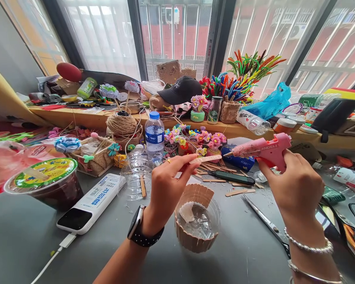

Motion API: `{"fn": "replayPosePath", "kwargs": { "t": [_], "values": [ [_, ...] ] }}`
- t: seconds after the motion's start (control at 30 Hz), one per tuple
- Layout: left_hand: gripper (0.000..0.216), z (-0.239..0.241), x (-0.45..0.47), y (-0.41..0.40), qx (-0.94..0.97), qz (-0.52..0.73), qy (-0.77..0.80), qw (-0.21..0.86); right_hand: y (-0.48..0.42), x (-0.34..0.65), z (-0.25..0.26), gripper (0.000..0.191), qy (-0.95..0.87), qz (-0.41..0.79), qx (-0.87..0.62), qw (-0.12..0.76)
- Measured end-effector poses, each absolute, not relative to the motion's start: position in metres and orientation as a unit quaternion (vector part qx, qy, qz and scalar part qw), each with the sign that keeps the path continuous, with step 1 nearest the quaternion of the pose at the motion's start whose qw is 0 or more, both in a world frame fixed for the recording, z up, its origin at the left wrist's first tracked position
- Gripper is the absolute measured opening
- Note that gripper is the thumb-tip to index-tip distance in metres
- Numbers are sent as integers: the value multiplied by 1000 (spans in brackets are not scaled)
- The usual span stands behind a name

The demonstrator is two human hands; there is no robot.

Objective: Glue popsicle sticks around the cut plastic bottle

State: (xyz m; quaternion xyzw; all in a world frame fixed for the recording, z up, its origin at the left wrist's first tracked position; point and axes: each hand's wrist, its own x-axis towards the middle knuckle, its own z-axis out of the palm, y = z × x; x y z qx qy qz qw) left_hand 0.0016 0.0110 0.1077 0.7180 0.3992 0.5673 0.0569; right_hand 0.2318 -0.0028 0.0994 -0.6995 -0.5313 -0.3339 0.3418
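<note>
Sill (77, 116): Starbucks-logo jar (214, 111); right hand (296, 189): glue gun (264, 150); left hand (165, 186): stick (205, 159).

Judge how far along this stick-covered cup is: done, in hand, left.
Done: glued sticks wall most of the cup. In hand: the left hand holds a stick close to the glue gun in the right hand. Left: the cup's right side looks bare; loose sticks lie on the table.

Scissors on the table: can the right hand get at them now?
Probably not yet: the scissors lie bare close by the right hand, nothing over them, but that hand is closed on the glue gun, and the left hand holds a wooden stick.
</note>
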Motion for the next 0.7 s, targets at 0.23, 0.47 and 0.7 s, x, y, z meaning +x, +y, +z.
{"fn": "replayPosePath", "kwargs": {
  "t": [0.23,0.47,0.7],
  "values": [
    [18,117,-5,3,711,587,379,79,15,259,76,31,-552,-209,-785,190],
    [19,121,-8,2,718,574,388,72,31,261,41,33,-588,-49,-804,68],
    [18,119,-6,6,725,554,399,91,38,244,16,26,-634,28,-771,50]
  ]
}}
